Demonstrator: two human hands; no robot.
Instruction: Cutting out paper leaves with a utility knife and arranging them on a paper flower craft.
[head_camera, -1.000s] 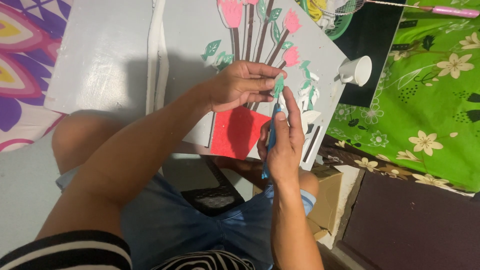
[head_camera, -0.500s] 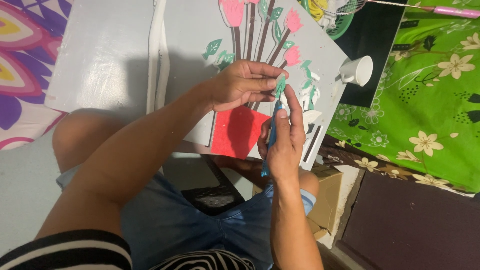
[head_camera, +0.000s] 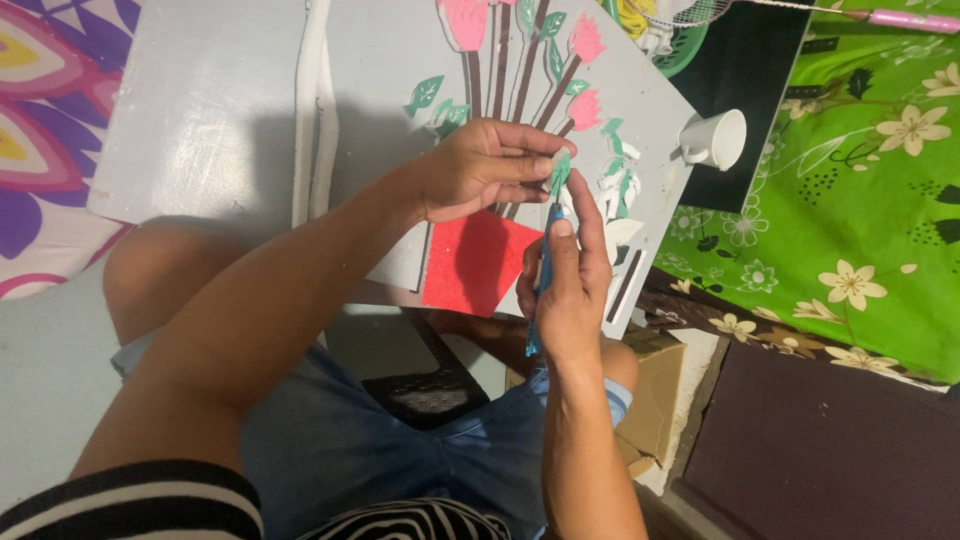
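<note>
A grey board (head_camera: 400, 60) rests across my knees, decorated with foam flowers: pink buds (head_camera: 585, 40), brown stems, green leaves and a red square vase (head_camera: 480, 262). My left hand (head_camera: 480, 170) pinches a small green foam leaf (head_camera: 560, 172) between thumb and fingers just above the vase. My right hand (head_camera: 565, 285) grips a thin blue tool (head_camera: 543, 275) like a pen, its tip pointing up at the leaf, with the index finger stretched along it.
A white cup (head_camera: 715, 140) lies on its side at the board's right edge. Green flowered cloth (head_camera: 860, 200) covers the right side. A cardboard box (head_camera: 655, 390) sits below my right knee, and a patterned mat (head_camera: 40, 130) lies at left.
</note>
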